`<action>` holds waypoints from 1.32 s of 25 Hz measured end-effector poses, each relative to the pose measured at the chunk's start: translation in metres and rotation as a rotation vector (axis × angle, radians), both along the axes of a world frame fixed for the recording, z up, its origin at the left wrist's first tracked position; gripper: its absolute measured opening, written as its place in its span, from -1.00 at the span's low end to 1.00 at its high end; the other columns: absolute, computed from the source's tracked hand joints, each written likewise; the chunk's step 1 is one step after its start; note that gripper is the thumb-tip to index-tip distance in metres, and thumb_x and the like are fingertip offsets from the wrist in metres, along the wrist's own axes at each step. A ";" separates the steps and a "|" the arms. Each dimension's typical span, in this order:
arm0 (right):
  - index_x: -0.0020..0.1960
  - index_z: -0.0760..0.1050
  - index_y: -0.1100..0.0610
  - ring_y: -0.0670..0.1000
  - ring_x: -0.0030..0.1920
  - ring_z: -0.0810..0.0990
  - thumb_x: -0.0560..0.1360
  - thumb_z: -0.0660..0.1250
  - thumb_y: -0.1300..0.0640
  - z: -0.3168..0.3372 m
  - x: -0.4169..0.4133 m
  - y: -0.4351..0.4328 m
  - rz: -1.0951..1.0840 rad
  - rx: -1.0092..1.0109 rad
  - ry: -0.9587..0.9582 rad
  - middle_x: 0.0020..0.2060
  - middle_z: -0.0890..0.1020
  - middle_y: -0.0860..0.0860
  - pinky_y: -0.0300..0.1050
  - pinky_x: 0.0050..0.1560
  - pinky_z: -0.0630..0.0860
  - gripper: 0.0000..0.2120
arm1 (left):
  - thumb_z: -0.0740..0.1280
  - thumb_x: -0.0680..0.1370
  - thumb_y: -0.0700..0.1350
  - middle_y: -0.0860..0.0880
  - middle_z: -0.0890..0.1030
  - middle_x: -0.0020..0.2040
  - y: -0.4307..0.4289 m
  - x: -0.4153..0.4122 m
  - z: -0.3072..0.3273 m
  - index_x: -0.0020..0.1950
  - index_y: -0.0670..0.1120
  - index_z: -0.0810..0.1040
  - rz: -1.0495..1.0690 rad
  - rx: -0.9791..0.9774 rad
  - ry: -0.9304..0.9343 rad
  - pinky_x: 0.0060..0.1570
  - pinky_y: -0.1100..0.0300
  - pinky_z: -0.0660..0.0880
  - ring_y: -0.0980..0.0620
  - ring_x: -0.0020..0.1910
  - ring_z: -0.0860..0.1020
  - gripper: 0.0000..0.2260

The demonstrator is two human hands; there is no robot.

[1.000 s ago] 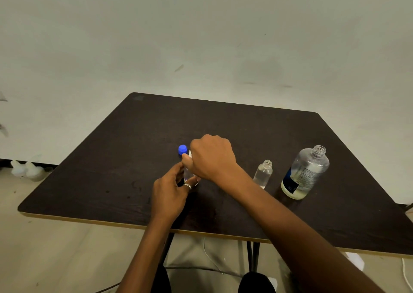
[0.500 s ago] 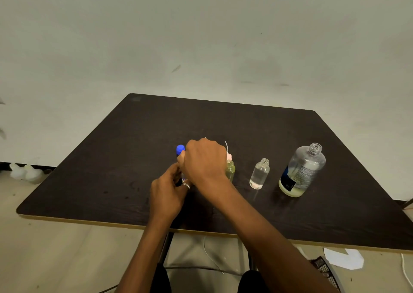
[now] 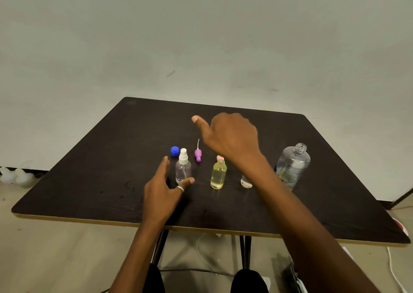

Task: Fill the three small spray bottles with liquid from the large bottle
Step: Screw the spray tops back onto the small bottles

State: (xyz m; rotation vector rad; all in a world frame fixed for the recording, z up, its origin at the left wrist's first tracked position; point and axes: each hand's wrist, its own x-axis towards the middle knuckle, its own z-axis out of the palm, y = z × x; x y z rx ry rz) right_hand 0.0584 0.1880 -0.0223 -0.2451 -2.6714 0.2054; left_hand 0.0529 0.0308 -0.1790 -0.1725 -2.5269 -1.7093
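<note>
Wide open on the bare table (image 3: 89, 181) at left and along the far edge. Crowded mid-table, close-set: blue cap (image 3: 174, 151), capped spray bottle (image 3: 183, 167), purple spray head (image 3: 198, 154) lying flat, yellow bottle (image 3: 218, 175), small clear bottle (image 3: 246, 182) half hidden under the forearm of the right hand (image 3: 232, 136), large bottle (image 3: 292, 166). Left hand (image 3: 164, 192) just beside the capped spray bottle. Only narrow gaps between.

— What does the right forearm (image 3: 279, 192) cover?
— Most of the clear small bottle (image 3: 246, 183); only its base shows. Part of the pink spray cap (image 3: 220, 157) too.
— And the label (image 3: 289, 173) on the large bottle (image 3: 298, 157)?
— Print too small to read.
</note>
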 end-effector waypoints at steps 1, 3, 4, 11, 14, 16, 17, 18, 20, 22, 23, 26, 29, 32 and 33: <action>-0.42 0.43 0.11 0.04 -0.39 0.52 0.52 0.03 -0.39 0.005 0.000 0.011 0.019 -0.030 0.008 -0.49 0.48 0.00 -0.07 -0.28 0.50 -0.35 | 0.55 0.39 0.07 -0.03 0.46 0.45 0.000 0.011 0.001 0.54 -0.01 0.30 0.072 0.028 0.029 0.29 0.19 0.40 -0.03 0.39 0.47 -0.21; -0.39 0.50 0.11 0.02 -0.39 0.55 0.52 0.16 -0.30 0.010 -0.003 0.031 0.051 -0.073 -0.004 -0.48 0.53 -0.01 -0.08 -0.27 0.53 -0.44 | 0.54 0.43 -0.03 -0.06 0.56 0.35 0.004 0.040 0.000 0.44 -0.08 0.44 0.186 0.046 0.224 0.20 0.23 0.46 -0.02 0.30 0.55 -0.38; -0.36 0.53 0.11 0.01 -0.37 0.57 0.52 0.23 -0.25 0.009 -0.007 0.039 0.063 -0.083 -0.025 -0.45 0.57 -0.01 -0.09 -0.26 0.53 -0.51 | 0.52 0.44 -0.07 -0.05 0.60 0.29 0.010 0.054 -0.001 0.40 -0.09 0.49 0.182 0.037 0.306 0.16 0.24 0.51 0.02 0.24 0.58 -0.45; -0.24 0.60 0.11 -0.06 -0.27 0.62 0.45 0.42 -0.07 -0.031 -0.046 0.057 0.143 -0.218 -0.230 -0.29 0.66 -0.03 -0.10 -0.17 0.59 -0.75 | 0.54 0.41 0.08 0.02 0.38 0.51 0.078 0.042 0.006 0.57 -0.02 0.23 -0.137 -0.023 0.041 0.41 0.07 0.39 0.04 0.48 0.35 -0.19; -0.25 0.60 0.12 -0.03 -0.25 0.63 0.44 0.44 -0.06 -0.042 -0.059 0.059 0.135 -0.225 -0.253 -0.30 0.66 0.00 -0.13 -0.21 0.57 -0.75 | 0.54 0.40 0.11 0.03 0.51 0.40 0.092 0.023 -0.003 0.52 -0.01 0.28 -0.146 -0.004 0.006 0.33 0.06 0.47 0.07 0.36 0.48 -0.23; -0.24 0.61 0.17 0.01 -0.26 0.64 0.45 0.43 -0.04 -0.048 -0.069 0.057 0.125 -0.224 -0.278 -0.30 0.66 0.05 -0.16 -0.27 0.54 -0.73 | 0.53 0.44 0.04 0.07 0.62 0.20 0.094 0.019 -0.006 0.39 0.02 0.42 -0.097 0.011 0.034 0.18 0.10 0.56 0.14 0.16 0.58 -0.44; -0.23 0.61 0.20 0.04 -0.26 0.65 0.45 0.43 -0.04 -0.051 -0.073 0.056 0.123 -0.223 -0.295 -0.30 0.67 0.08 -0.16 -0.28 0.53 -0.71 | 0.52 0.46 0.00 0.10 0.64 0.11 0.094 0.019 -0.005 0.30 0.04 0.48 -0.078 0.018 0.060 0.10 0.12 0.58 0.16 0.06 0.60 -0.55; -0.22 0.62 0.23 0.06 -0.26 0.66 0.45 0.43 -0.03 -0.054 -0.079 0.054 0.119 -0.226 -0.312 -0.29 0.67 0.11 -0.15 -0.28 0.54 -0.69 | 0.51 0.47 -0.03 0.12 0.64 0.04 0.094 0.020 -0.004 0.23 0.06 0.52 -0.066 0.028 0.088 0.04 0.14 0.59 0.16 0.00 0.61 -0.63; -0.21 0.62 0.25 0.07 -0.26 0.66 0.44 0.44 -0.02 -0.061 -0.089 0.050 0.111 -0.229 -0.344 -0.27 0.67 0.13 -0.17 -0.30 0.52 -0.70 | 0.50 0.48 -0.06 0.13 0.63 -0.01 0.091 0.022 -0.004 0.19 0.06 0.54 -0.057 0.044 0.131 -0.02 0.21 0.58 0.15 -0.03 0.61 -0.68; -0.21 0.61 0.24 0.04 -0.28 0.62 0.44 0.45 -0.01 -0.070 -0.098 0.047 0.102 -0.234 -0.391 -0.28 0.65 0.13 -0.20 -0.34 0.48 -0.71 | 0.50 0.48 -0.07 0.13 0.63 0.01 0.089 0.023 -0.005 0.20 0.06 0.55 -0.049 0.045 0.143 -0.02 0.27 0.56 0.16 -0.01 0.60 -0.68; -0.23 0.60 0.22 0.02 -0.27 0.60 0.44 0.45 -0.03 -0.075 -0.101 0.046 0.100 -0.242 -0.420 -0.30 0.63 0.11 -0.21 -0.34 0.47 -0.70 | 0.50 0.48 -0.06 0.13 0.63 0.02 0.088 0.023 -0.006 0.21 0.06 0.55 -0.048 0.048 0.145 -0.01 0.27 0.56 0.18 0.00 0.60 -0.67; -0.31 0.54 0.17 0.03 -0.24 0.62 0.41 0.46 -0.13 -0.093 -0.107 0.043 0.085 -0.272 -0.482 -0.35 0.60 0.07 -0.16 -0.27 0.52 -0.63 | 0.50 0.49 -0.06 0.14 0.64 0.03 0.087 0.023 -0.008 0.22 0.05 0.55 -0.063 0.068 0.154 0.00 0.25 0.58 0.20 0.01 0.60 -0.67; -0.33 0.50 0.15 0.01 -0.26 0.59 0.37 0.48 -0.17 -0.103 -0.110 0.042 0.071 -0.318 -0.488 -0.35 0.59 0.05 -0.19 -0.33 0.43 -0.60 | 0.49 0.49 -0.05 0.16 0.63 0.02 0.086 0.021 -0.010 0.22 0.04 0.55 -0.076 0.066 0.154 0.01 0.24 0.59 0.22 0.00 0.60 -0.68; -0.23 0.61 0.17 -0.01 -0.21 0.64 0.36 0.51 -0.11 -0.106 -0.115 0.042 0.100 -0.299 -0.496 -0.32 0.66 0.03 -0.12 -0.19 0.57 -0.67 | 0.48 0.50 -0.04 0.16 0.63 0.03 0.086 0.019 -0.011 0.23 0.05 0.54 -0.081 0.056 0.157 0.02 0.20 0.60 0.22 0.02 0.60 -0.68; -0.22 0.62 0.16 -0.01 -0.19 0.65 0.36 0.52 -0.08 -0.106 -0.116 0.042 0.110 -0.288 -0.497 -0.31 0.67 0.03 -0.07 -0.11 0.61 -0.71 | 0.48 0.50 -0.04 0.16 0.63 0.03 0.086 0.019 -0.011 0.23 0.05 0.54 -0.080 0.055 0.159 0.02 0.19 0.60 0.21 0.01 0.60 -0.67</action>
